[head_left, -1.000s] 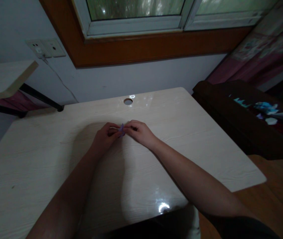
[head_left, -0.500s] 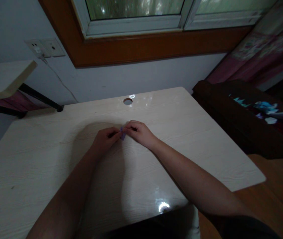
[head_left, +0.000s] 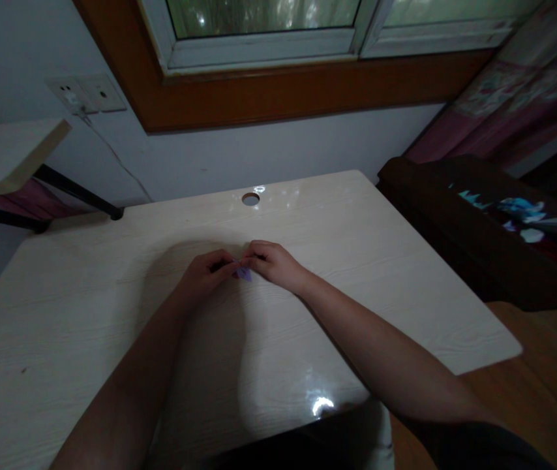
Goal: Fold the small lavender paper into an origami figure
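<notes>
A small folded piece of purple paper (head_left: 244, 273) sits between my two hands over the middle of a pale wooden desk (head_left: 112, 313). My left hand (head_left: 205, 274) has its fingers curled and pinches the paper from the left. My right hand (head_left: 271, 263) pinches the same paper from the right, its fingertips meeting those of the left hand. Most of the paper is hidden by the fingers.
A round cable hole (head_left: 250, 198) lies in the desk near its far edge. A wall socket (head_left: 85, 94) with a cord is on the wall at left, above a raised shelf board (head_left: 9, 153). A dark wooden piece of furniture (head_left: 459, 228) stands at right.
Both hands have shifted slightly toward me and the purple paper now sits lower between the fingertips. The arms stay where they were.
</notes>
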Demonstrator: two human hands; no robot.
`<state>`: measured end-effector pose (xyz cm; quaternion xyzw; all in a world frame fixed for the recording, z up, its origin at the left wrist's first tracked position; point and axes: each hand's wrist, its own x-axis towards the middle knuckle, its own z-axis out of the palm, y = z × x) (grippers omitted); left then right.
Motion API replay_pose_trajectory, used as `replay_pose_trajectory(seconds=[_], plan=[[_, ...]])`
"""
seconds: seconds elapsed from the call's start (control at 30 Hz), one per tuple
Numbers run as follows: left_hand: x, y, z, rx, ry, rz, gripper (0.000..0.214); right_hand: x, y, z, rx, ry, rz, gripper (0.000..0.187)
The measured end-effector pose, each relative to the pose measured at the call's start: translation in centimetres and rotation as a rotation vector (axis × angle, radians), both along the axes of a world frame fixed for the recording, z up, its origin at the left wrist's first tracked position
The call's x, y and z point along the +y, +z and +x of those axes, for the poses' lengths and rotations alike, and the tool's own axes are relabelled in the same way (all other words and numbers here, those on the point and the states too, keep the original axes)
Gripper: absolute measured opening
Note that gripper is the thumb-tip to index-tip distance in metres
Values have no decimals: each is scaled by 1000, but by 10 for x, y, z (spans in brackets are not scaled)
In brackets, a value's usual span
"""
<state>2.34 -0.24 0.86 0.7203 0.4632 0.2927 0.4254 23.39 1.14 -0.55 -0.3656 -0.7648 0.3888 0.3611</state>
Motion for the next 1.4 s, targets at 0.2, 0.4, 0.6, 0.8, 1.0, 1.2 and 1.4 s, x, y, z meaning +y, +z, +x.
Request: replay_pose_trajectory(seconds=[0.2, 0.4, 0.6, 0.8, 1.0, 1.2, 1.4], plan=[[1, -8, -3, -92, 110, -33, 26, -3, 3, 0, -12, -8, -62, 26], [3, -11, -4, -193, 198, -78, 24, -5, -1, -3, -19, -17, -230, 29], [2, -5, -2, -191, 180, -71, 26, -3, 0, -3, 63, 32, -310, 26], [3, -12, -3, -167, 181, -58, 25, -4, 3, -4, 54, 23, -340, 27], [1, -10, -3, -168, 175, -53, 23, -5, 3, -4, 9, 21, -299, 27], [-1, -5, -1, -190, 199, -101, 24, -4, 1, -4, 68, -101, -277, 23], [0, -6, 0, -129, 164, -45, 24, -3, -1, -4, 91, -144, -281, 21]])
